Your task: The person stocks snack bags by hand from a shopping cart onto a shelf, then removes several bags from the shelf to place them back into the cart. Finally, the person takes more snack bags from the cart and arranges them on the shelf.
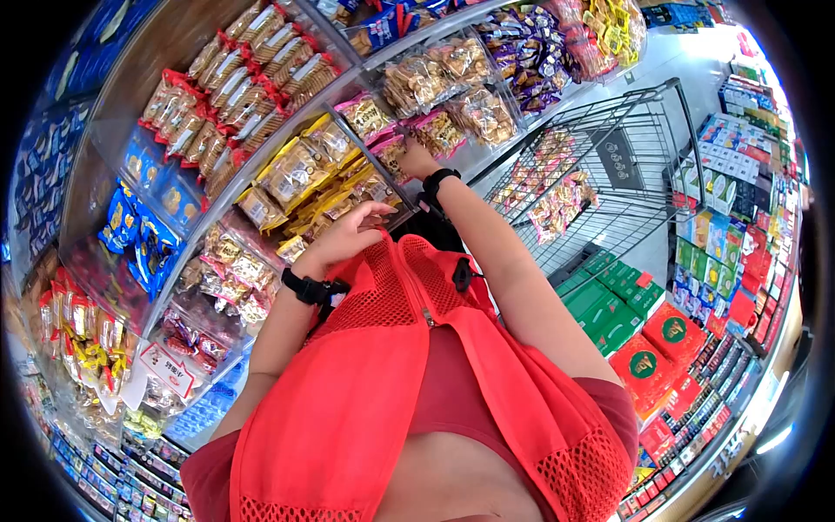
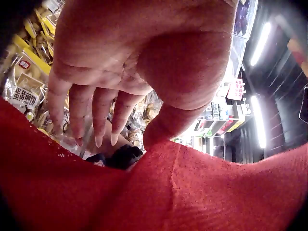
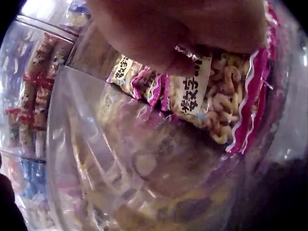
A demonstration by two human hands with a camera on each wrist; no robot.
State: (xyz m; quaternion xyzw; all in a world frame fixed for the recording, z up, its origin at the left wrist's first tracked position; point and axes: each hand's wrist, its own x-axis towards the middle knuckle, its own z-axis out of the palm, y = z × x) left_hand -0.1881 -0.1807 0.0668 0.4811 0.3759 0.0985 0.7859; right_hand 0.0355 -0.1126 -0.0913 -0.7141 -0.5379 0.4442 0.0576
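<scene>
In the head view, my right hand [image 1: 418, 163] reaches into a clear shelf bin and its fingers touch a pink-edged snack packet [image 1: 389, 155]. The right wrist view shows that hand [image 3: 178, 29] from close by, bent over the top of a pink packet [image 3: 224, 98] with small curled snacks; its fingertips are partly hidden. My left hand [image 1: 355, 233] is held before the red vest, near the yellow packets [image 1: 300, 174], fingers loosely extended. The left wrist view shows its palm [image 2: 139, 62] with nothing in it.
A wire shopping cart [image 1: 639, 130] with pink packets [image 1: 561, 204] inside stands to the right. Green boxes [image 1: 609, 300] and red boxes [image 1: 674, 331] are stacked below it. Clear divider walls separate the shelf bins, and red-wrapped biscuits [image 1: 252, 78] fill an upper-left bin.
</scene>
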